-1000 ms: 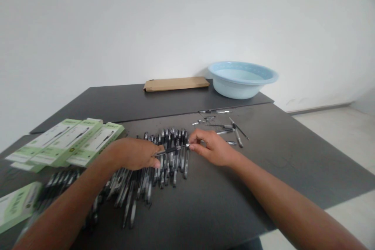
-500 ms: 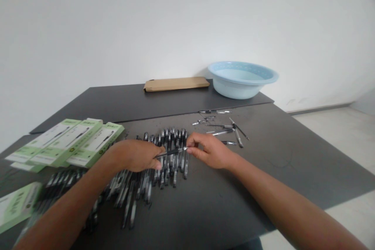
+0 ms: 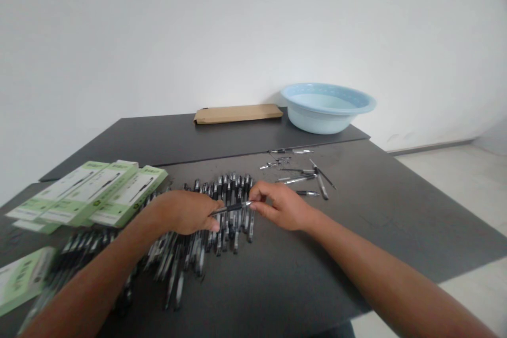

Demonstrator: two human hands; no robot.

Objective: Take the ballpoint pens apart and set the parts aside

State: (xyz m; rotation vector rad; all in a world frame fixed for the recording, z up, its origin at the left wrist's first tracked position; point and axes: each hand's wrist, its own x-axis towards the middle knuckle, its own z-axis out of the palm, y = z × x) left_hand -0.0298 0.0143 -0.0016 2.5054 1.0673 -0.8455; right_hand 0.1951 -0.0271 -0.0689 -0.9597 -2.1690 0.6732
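Note:
Both my hands hold one black pen (image 3: 232, 207) just above a pile of black pens (image 3: 198, 232) on the dark table (image 3: 356, 232). My left hand (image 3: 184, 212) is closed around the pen's barrel end. My right hand (image 3: 279, 205) pinches the pen's metal tip between thumb and fingers. The pen lies nearly level between the two hands.
Several green-and-white pen boxes (image 3: 99, 190) lie at the left, one more (image 3: 21, 277) at the near left edge. Loose pen parts (image 3: 304, 171) are scattered behind my right hand. A light blue basin (image 3: 328, 107) and a brown envelope (image 3: 237, 113) sit at the back.
My right hand has slid slightly left toward my left hand along the pen. The left hand has barely moved.

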